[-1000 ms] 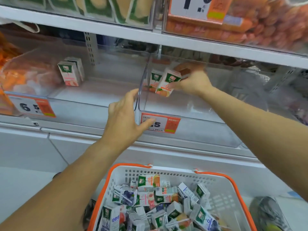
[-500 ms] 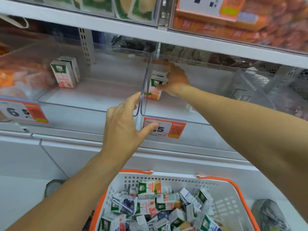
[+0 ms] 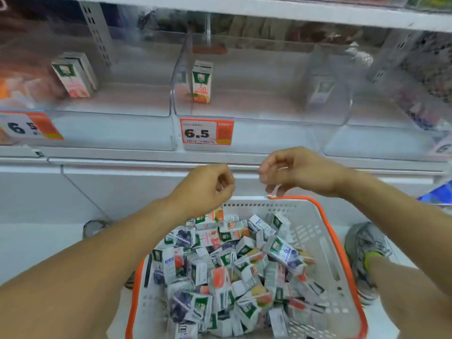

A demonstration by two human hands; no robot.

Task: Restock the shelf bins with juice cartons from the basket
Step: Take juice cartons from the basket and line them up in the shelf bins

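Observation:
A white basket with an orange rim [image 3: 329, 231] sits below me, full of several small juice cartons [image 3: 234, 265] lying jumbled. An orange-flavour carton [image 3: 202, 81] stands upright in the middle clear shelf bin [image 3: 244, 111]. The left bin holds pink cartons [image 3: 73, 78], and a purple carton [image 3: 320, 91] shows blurred through the right bin's wall. My left hand [image 3: 208, 187] hangs over the basket's far left edge, fingers loosely curled and holding nothing. My right hand [image 3: 296, 171] hovers just above the basket's far rim, fingers loosely curled downward, with nothing in it.
Orange price tags reading 6.5 [image 3: 206, 132] are clipped to the shelf front. A white shelf board [image 3: 269, 11] runs above the bins. A grey shoe [image 3: 364, 253] stands on the floor right of the basket. A white cabinet front [image 3: 73, 192] lies below the shelf.
My right hand let go of the orange carton, which now stands in the middle bin, and drew back. My left hand left the bin divider. Both dropped to the basket's far rim.

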